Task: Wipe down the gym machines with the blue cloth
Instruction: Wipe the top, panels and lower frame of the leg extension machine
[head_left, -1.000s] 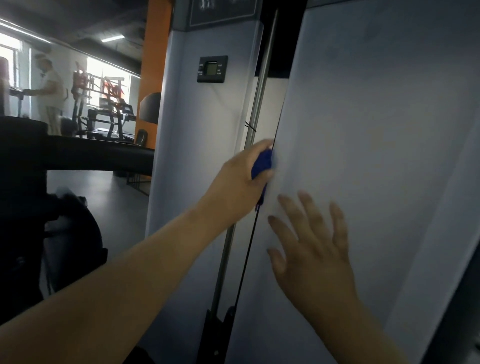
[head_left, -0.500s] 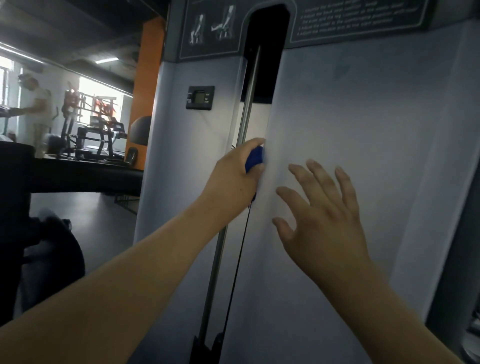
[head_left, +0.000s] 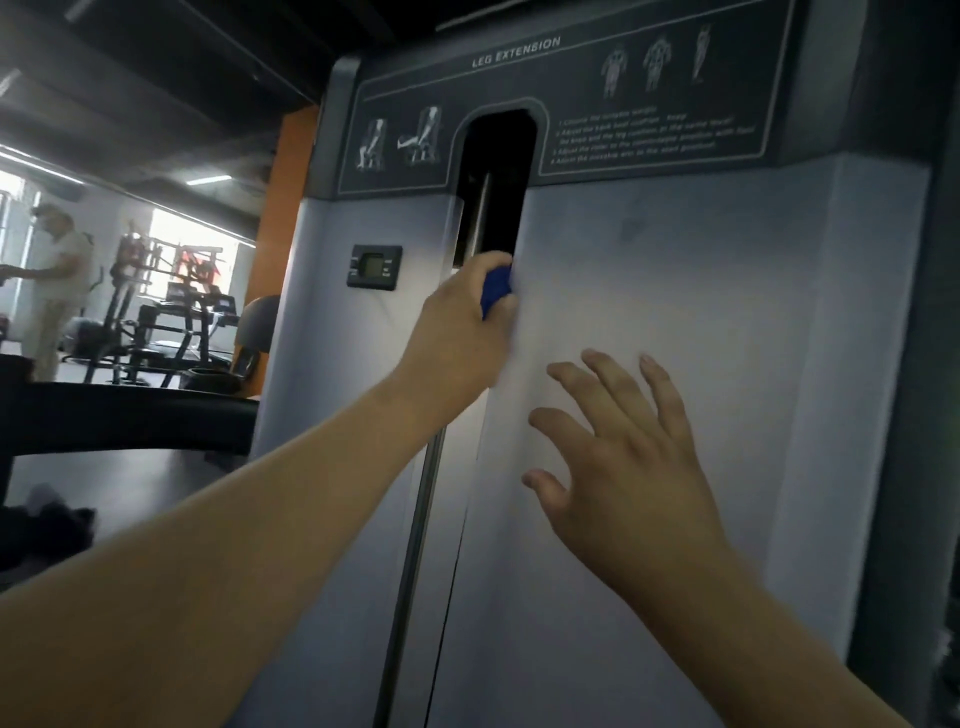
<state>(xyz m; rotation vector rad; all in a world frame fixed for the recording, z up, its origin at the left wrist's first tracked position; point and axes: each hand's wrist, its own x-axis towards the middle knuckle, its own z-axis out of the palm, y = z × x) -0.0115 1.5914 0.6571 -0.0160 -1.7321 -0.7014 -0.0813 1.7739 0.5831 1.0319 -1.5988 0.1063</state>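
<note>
Through the head camera I had the leg extension machine (head_left: 701, 312) filling most of the frame, its pale grey shroud standing upright under a dark instruction placard (head_left: 571, 104). My left hand (head_left: 457, 322) was curled round the blue cloth (head_left: 496, 291), bunched so small that only a wedge of it showed past the knuckles. The cloth was pressed to the left edge of the front panel, just below where the dark slot (head_left: 496, 176) opened. My right hand (head_left: 618, 457) was open, fingers (head_left: 613, 379) spread, lower down and to the right on the same panel; I could not tell whether the palm touched the surface or hovered just off it. A steel guide rod (head_left: 423, 519) ran down the gap beside the panel, and a small digital display (head_left: 375, 266) sat on the left-hand panel. I judged the cloth soft, light and limp, so it wanted holding as a wad under palm and fingers, with flat pressure rather than a pinch, or it would fold and skid on the smooth, stiff panel. At the slot edge it might snag. Off to the left, well apart, a person (head_left: 54, 280) stood among other gym equipment (head_left: 156, 322).
</note>
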